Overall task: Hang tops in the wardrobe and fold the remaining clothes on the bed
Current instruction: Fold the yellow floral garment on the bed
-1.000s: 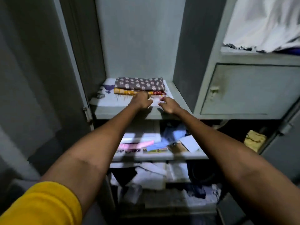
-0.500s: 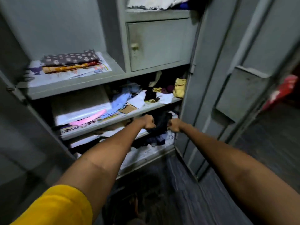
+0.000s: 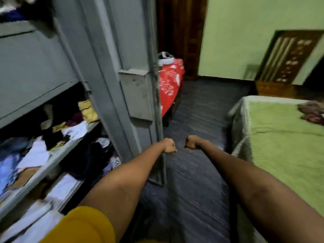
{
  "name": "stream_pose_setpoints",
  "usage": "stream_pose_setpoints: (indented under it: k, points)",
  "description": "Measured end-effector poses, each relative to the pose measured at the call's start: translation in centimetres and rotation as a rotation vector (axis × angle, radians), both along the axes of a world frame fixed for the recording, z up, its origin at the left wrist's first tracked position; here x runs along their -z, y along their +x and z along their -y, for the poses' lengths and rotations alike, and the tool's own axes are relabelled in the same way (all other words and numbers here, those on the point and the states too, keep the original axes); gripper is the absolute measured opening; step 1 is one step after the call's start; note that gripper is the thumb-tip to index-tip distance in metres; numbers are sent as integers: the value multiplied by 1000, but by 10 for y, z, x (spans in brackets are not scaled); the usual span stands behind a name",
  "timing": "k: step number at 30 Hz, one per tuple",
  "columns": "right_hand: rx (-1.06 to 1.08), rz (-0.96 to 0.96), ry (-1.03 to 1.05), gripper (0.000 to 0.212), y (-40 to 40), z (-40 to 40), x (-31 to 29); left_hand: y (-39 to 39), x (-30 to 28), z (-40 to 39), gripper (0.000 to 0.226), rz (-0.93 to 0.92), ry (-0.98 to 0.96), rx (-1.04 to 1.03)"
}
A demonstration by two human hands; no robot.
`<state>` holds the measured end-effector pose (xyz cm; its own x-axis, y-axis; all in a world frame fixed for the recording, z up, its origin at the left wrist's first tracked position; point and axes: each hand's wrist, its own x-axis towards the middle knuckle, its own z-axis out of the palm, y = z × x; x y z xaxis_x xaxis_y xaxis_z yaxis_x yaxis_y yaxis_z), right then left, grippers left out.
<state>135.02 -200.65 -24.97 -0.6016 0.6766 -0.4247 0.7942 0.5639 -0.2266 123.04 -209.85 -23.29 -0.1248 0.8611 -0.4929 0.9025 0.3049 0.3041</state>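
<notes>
Grey steel wardrobe [image 3: 43, 67] at left, door [image 3: 136, 95] swung open; no legible writing anywhere. Left hand [image 3: 169, 145] and right hand [image 3: 192, 142] both clenched into fists, holding nothing, just right of the door's edge. Half a second ago they were at the wardrobe's lower shelf; view has swung right. Bed [image 3: 284, 142] with green cover lies well right of the wardrobe, crumpled clothes [image 3: 313, 112] on it.

2 hands [image 3: 169, 146], 1 wardrobe [image 3: 105, 67], 1 bed [image 3: 284, 137], and perhaps 1 garment [image 3: 312, 112] on it, blurred.
</notes>
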Motion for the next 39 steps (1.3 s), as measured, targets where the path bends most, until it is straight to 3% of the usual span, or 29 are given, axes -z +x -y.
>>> stream_pose_setpoints:
  k: [7, 12, 18, 22, 32, 39]
  points:
    - [239, 4, -20, 34, 89, -70, 7, 73, -1, -106, 40, -60, -23, 237]
    - [316, 66, -56, 28, 123, -127, 11, 98, 0, -183, 36, 29, -43, 277]
    - [373, 38, -38, 34, 139, -249, 16, 106, 12, -317, 23, 158, 22, 216]
    - [324, 56, -39, 35, 147, -330, 13, 102, 6, -402, 32, 108, 2, 242]
    - [561, -23, -33, 41, 206, -499, 21, 147, 24, -606, 34, -57, 16, 547]
    - [688, 54, -75, 48, 285, -644, 44, 218, 30, -765, 35, 0, 37, 672]
